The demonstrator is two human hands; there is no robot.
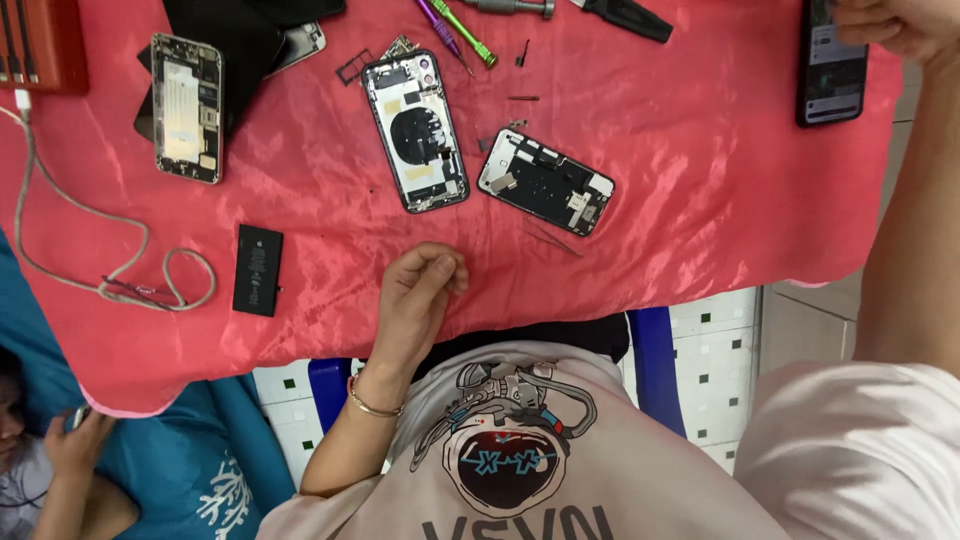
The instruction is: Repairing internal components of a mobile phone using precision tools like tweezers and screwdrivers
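Left hand (415, 290) sits at the near edge of the red-cloth worktop (700, 180), wrist bent, with the forearm coming in from 7 o'clock. The fingers are curled in loosely and the tips bunch against the thumb. It might be pinching something tiny, but I honestly can't tell.

From that hand:
- The opened phone (415, 130) lies back-up at 12 o'clock.
- The smaller opened phone (545, 180) is at 1 o'clock.
- The thin tweezers (550, 238) are just beside it at 2 o'clock.
- The loose black battery (258, 270) is at 9 o'clock.

Right arm stretches straight out to 1 o'clock. The right hand (895, 25) is half cut off by the frame, right at the top corner of a dark phone (830, 60) with its screen lit. I can't tell whether it's gripping the phone or just resting there.

My take: that satin cloth is slippery and wrinkled, so keep any screw pinched low over it and park it near the scattered small parts (520, 95). Use the tweezers rather than fingertips.
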